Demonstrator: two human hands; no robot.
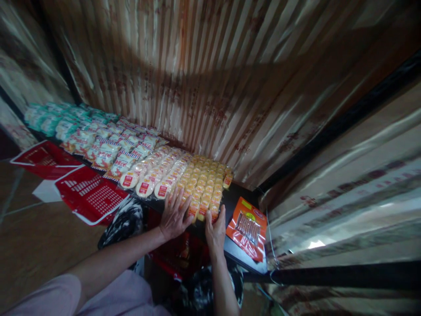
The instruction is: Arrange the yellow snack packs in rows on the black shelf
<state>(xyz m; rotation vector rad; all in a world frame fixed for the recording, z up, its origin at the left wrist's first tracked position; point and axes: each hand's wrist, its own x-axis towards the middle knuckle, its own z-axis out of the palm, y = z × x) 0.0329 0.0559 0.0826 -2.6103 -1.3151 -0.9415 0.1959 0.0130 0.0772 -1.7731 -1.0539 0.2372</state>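
My left hand lies with its fingers stretched over the front left of several rows of small yellow packaged snacks. At the front right corner of those rows, my right hand touches the packets, thumb and fingers apart. Just left of the yellow packs are rows of round, pale snacks in clear wrappers with red labels. An orange packet with thin sticks showing through its window lies to the right of my right hand. Parts of the packets under my fingers are hidden.
Farther left on the dark shelf lie white striped snack bags and green bags. Red printed bags hang at the front edge. A pleated curtain stands behind, with a dark frame bar at right.
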